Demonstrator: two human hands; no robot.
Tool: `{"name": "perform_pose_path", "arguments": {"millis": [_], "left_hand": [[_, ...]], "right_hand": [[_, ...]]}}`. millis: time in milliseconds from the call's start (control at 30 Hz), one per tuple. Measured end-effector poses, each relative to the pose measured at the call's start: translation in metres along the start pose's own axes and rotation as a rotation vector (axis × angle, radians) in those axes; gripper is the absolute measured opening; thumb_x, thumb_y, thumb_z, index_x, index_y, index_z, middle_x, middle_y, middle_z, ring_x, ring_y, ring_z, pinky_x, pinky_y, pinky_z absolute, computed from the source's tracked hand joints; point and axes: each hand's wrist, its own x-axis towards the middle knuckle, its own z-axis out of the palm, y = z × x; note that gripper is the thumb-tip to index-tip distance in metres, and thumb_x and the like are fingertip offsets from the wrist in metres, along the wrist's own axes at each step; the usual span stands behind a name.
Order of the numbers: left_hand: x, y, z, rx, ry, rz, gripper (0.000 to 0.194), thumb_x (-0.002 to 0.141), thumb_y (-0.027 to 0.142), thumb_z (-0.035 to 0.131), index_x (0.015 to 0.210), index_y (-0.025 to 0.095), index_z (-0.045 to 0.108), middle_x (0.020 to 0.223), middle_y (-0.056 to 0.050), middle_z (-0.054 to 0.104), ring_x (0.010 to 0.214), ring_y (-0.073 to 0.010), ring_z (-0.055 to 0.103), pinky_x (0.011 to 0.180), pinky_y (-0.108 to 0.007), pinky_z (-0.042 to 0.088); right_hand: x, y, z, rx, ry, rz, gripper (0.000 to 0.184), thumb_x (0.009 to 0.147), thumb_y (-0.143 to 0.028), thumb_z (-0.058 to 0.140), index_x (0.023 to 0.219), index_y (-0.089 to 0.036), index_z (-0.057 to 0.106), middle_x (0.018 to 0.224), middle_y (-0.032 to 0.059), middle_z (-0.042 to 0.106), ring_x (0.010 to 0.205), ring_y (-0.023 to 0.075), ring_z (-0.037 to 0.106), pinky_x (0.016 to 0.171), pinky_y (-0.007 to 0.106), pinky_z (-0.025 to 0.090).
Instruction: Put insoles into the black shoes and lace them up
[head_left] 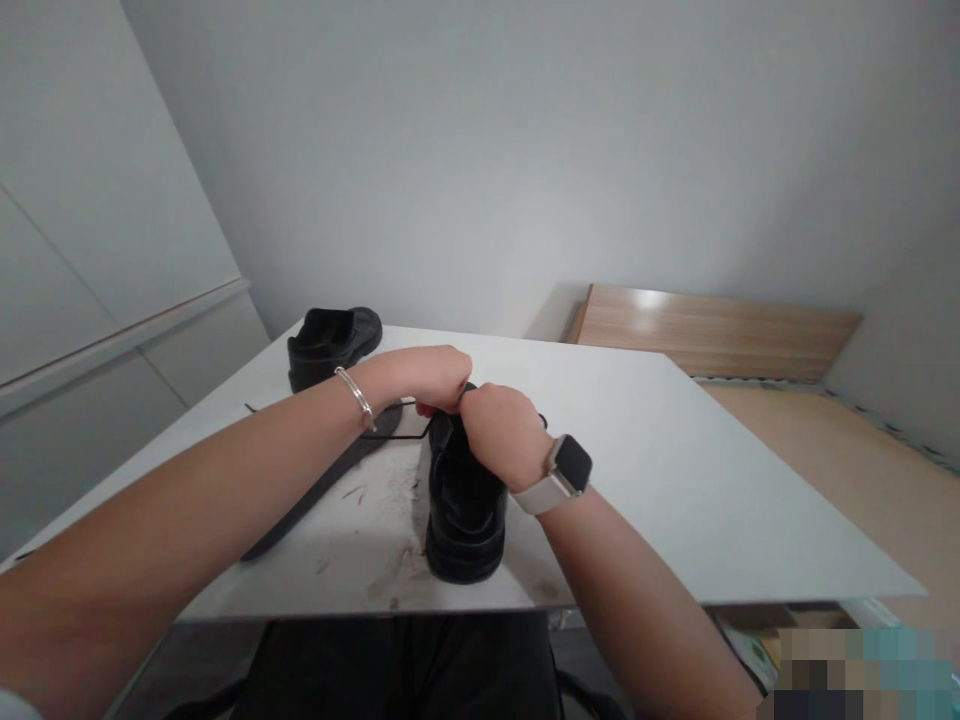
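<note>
A black shoe (465, 545) stands on the white table in front of me, its heel towards me. Over its front part my two hands meet. My left hand (444, 378), a silver bracelet at its wrist, is closed at a black shoelace (397, 437) that runs left from the shoe. My right hand (504, 432) is closed beside it, partly covering the shoe opening; its fingertips and what they hold are hidden. A short dark piece sticks out past its right side. Under my left forearm lies a dark flat insole (330, 490), partly covered.
A second black shoe (330, 345) stands at the table's far left. Dark smudges mark the white tabletop (367, 560) near its front edge. Behind it are a grey wall and a wooden board (720, 335). White cabinet panels (97, 250) rise on the left.
</note>
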Motion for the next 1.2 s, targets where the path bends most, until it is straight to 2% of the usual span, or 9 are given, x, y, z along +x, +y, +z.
{"name": "perform_pose_path", "arguments": {"millis": [233, 367, 467, 567, 667, 767, 833, 1067, 1200], "left_hand": [[0.002, -0.013, 0.009, 0.066, 0.076, 0.075, 0.022, 0.061, 0.002, 0.058, 0.044, 0.017, 0.057, 0.037, 0.001, 0.047, 0.042, -0.0136, 0.040, 0.054, -0.028, 0.033], [0.000, -0.020, 0.013, 0.045, 0.129, 0.135, 0.017, 0.062, 0.004, 0.059, 0.053, 0.018, 0.063, 0.048, 0.001, 0.055, 0.047, -0.0136, 0.043, 0.055, -0.026, 0.033], [-0.004, -0.016, 0.014, 0.019, 0.194, 0.135, 0.014, 0.064, 0.007, 0.059, 0.058, 0.018, 0.064, 0.055, 0.000, 0.060, 0.050, -0.0137, 0.047, 0.054, -0.026, 0.031], [-0.012, -0.012, 0.017, -0.120, 0.343, 0.108, 0.009, 0.071, 0.015, 0.060, 0.066, 0.017, 0.067, 0.061, -0.001, 0.065, 0.057, -0.0147, 0.054, 0.056, -0.025, 0.034], [-0.024, -0.012, 0.019, -0.407, 0.451, 0.098, 0.013, 0.077, 0.025, 0.062, 0.079, 0.015, 0.070, 0.068, -0.003, 0.070, 0.064, -0.0156, 0.061, 0.060, -0.024, 0.041], [-0.035, -0.011, 0.020, -0.711, 0.489, 0.111, 0.019, 0.079, 0.032, 0.065, 0.082, 0.013, 0.070, 0.074, -0.005, 0.073, 0.069, -0.0164, 0.066, 0.064, -0.025, 0.049], [-0.040, -0.009, 0.021, -0.813, 0.521, 0.114, 0.022, 0.080, 0.035, 0.068, 0.082, 0.013, 0.069, 0.078, -0.008, 0.074, 0.070, -0.0172, 0.068, 0.066, -0.027, 0.052], [-0.045, -0.010, 0.024, -1.039, 0.583, 0.184, 0.031, 0.081, 0.036, 0.071, 0.095, 0.019, 0.048, 0.076, -0.004, 0.075, 0.074, -0.0205, 0.074, 0.074, -0.036, 0.060], [-0.022, -0.034, 0.030, -0.783, 0.668, 0.111, 0.023, 0.086, 0.037, 0.061, 0.096, 0.018, 0.055, 0.085, -0.007, 0.075, 0.082, -0.0218, 0.073, 0.082, -0.038, 0.059]], "right_hand": [[0.005, -0.004, 0.008, 0.003, 0.106, 0.040, 0.030, 0.096, -0.007, 0.044, 0.101, -0.009, 0.074, 0.097, 0.0229, 0.072, 0.091, 0.0266, 0.073, 0.074, 0.032, 0.054], [0.002, 0.005, 0.014, -0.021, 0.138, 0.080, 0.034, 0.097, -0.009, 0.040, 0.099, -0.010, 0.073, 0.096, 0.0208, 0.071, 0.094, 0.0264, 0.070, 0.073, 0.031, 0.052], [0.000, 0.011, 0.022, 0.032, 0.256, 0.060, 0.033, 0.096, -0.010, 0.040, 0.102, -0.013, 0.073, 0.104, 0.0185, 0.068, 0.102, 0.0291, 0.065, 0.075, 0.034, 0.052], [0.003, 0.019, 0.031, 0.311, 0.414, 0.019, 0.025, 0.096, -0.013, 0.047, 0.102, -0.016, 0.071, 0.100, 0.0119, 0.070, 0.096, 0.0248, 0.065, 0.080, 0.034, 0.051], [0.007, 0.025, 0.037, 0.793, 0.534, 0.001, 0.010, 0.093, -0.016, 0.058, 0.092, -0.017, 0.069, 0.091, 0.0061, 0.073, 0.086, 0.0182, 0.067, 0.082, 0.031, 0.052], [0.010, 0.026, 0.040, 1.238, 0.541, -0.026, 0.003, 0.088, -0.019, 0.065, 0.090, -0.018, 0.067, 0.084, 0.0030, 0.073, 0.077, 0.0158, 0.069, 0.075, 0.029, 0.057], [0.011, 0.025, 0.039, 1.363, 0.538, -0.023, 0.006, 0.085, -0.020, 0.068, 0.091, -0.018, 0.067, 0.081, 0.0029, 0.072, 0.074, 0.0158, 0.069, 0.072, 0.028, 0.058], [0.010, 0.018, 0.040, 1.202, 0.692, -0.033, 0.008, 0.086, -0.022, 0.067, 0.089, -0.017, 0.072, 0.089, 0.0051, 0.074, 0.079, 0.0159, 0.068, 0.078, 0.029, 0.056], [0.010, 0.014, 0.042, 1.117, 0.840, -0.124, 0.009, 0.087, -0.021, 0.063, 0.090, -0.018, 0.072, 0.087, 0.0028, 0.073, 0.077, 0.0140, 0.066, 0.075, 0.027, 0.054]]}}
